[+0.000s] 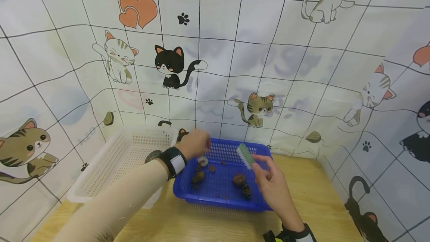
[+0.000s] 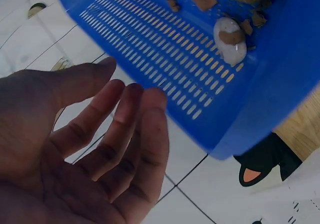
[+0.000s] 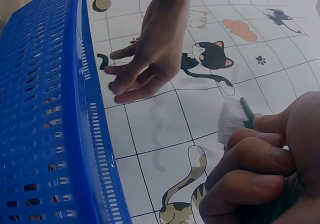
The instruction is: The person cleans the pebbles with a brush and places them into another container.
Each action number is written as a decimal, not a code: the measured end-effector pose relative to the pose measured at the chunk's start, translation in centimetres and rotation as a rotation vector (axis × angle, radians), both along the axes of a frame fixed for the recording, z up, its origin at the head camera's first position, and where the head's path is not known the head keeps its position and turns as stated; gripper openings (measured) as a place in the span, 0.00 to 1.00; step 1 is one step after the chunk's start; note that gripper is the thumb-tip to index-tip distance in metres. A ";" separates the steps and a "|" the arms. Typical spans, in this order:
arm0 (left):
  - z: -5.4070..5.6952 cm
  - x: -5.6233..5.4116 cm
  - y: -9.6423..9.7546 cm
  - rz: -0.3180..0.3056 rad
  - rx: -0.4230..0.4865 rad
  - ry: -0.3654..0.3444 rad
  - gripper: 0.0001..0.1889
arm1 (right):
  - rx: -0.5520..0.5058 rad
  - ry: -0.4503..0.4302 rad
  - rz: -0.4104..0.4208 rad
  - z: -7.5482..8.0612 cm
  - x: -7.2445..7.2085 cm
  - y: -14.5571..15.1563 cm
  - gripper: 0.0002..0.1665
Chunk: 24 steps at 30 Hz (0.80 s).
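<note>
In the head view my left hand [image 1: 196, 144] hovers over the back left of a blue plastic basket [image 1: 218, 200]. Its fingers are loosely bent with nothing between them, as the left wrist view also shows. My right hand [image 1: 276, 186] pinches a green brush [image 1: 248, 155] by one end, over the basket's right side, white bristles facing left. Inside the basket lie a white pebble [image 2: 231, 46] with a brown patch, a brown lump [image 1: 198, 176], a rounder brown stone [image 1: 239, 179] and a dark striped stone [image 1: 246, 191]. Brown crumbs [image 1: 211, 168] are scattered around them.
A white perforated basket [image 1: 100, 163] stands left of the blue one, partly covered by my left arm. A dark grey stone [image 1: 153, 155] lies in it beside my wrist. Both baskets rest on a wooden table [image 1: 302, 193]. A cat-print sheet [image 1: 215, 66] rises behind and at both sides.
</note>
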<state>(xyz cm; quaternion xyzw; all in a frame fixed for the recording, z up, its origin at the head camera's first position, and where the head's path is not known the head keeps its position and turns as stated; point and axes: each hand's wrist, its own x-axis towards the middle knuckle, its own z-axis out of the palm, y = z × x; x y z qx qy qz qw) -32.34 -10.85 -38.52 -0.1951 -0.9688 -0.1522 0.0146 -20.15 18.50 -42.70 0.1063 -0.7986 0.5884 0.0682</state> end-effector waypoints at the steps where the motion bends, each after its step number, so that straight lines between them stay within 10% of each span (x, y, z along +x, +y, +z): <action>1: -0.3 -0.2 0.4 0.012 -0.019 -0.013 0.03 | 0.000 0.000 -0.003 0.0 0.0 0.1 0.21; 11: -3.5 -2.4 3.2 0.095 -0.096 -0.131 0.18 | -0.002 -0.002 -0.018 0.1 -0.1 0.7 0.22; 17: -7.5 -4.3 4.0 0.088 -0.131 -0.063 0.18 | -0.010 -0.006 -0.012 0.3 -0.1 1.1 0.23; 24: -8.4 -4.5 5.2 0.112 -0.183 -0.070 0.07 | 0.001 0.009 -0.023 0.6 -0.1 1.4 0.23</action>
